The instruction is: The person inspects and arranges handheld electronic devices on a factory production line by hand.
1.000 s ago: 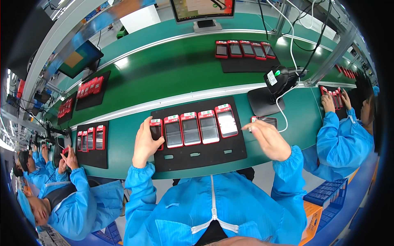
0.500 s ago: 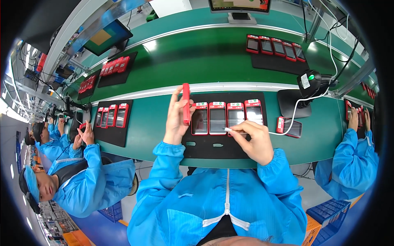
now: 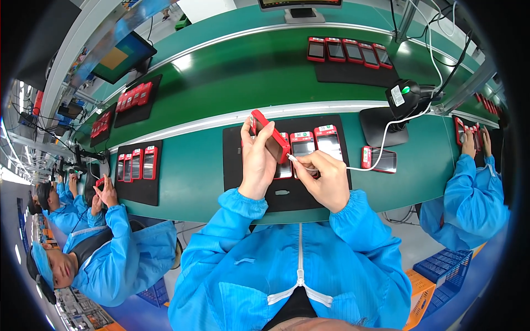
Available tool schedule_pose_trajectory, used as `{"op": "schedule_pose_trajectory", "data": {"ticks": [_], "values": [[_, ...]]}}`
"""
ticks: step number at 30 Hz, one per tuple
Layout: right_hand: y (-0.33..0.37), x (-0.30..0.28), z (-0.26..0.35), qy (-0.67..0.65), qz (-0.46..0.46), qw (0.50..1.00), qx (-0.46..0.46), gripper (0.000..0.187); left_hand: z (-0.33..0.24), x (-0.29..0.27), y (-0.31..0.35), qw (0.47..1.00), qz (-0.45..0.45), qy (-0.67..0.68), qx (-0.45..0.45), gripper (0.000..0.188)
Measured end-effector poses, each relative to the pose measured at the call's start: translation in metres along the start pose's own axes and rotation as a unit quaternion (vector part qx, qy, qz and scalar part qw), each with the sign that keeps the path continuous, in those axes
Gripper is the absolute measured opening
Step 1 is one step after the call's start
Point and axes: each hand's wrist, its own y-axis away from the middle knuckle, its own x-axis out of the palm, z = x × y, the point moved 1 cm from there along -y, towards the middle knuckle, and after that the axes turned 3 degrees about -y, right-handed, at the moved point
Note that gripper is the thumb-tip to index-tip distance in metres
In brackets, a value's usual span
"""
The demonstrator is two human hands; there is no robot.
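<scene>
Green tabletop (image 3: 187, 190) carries a black scanner (image 3: 406, 95) and a black mat (image 3: 232, 160) of red handhelds (image 3: 329, 145). Above the mat, the left hand (image 3: 258, 164) holds one tilted device (image 3: 277, 144), grip wrapped around it; the right hand (image 3: 326, 181), angled inward, pinches a white plug (image 3: 291, 158) by the device's lower end.

The held device (image 3: 277, 140) looks like smooth red plastic, the cable (image 3: 361, 169) like smooth white plastic, the mat (image 3: 306, 203) matt black, the bench (image 3: 193, 187) smooth green, the jacket (image 3: 232, 270) creased blue cloth.
</scene>
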Motion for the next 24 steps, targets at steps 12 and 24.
{"op": "schedule_pose_trajectory", "data": {"ticks": [12,24], "values": [[0.001,-0.004,-0.004,-0.027,0.010,0.998,0.054,0.010,0.004,0.009,0.011,0.997,0.001,-0.058,0.052,0.073],[-0.007,-0.024,-0.026,-0.166,0.096,0.962,0.195,0.022,0.012,0.019,0.015,0.998,0.040,-0.026,0.038,0.055]]}}
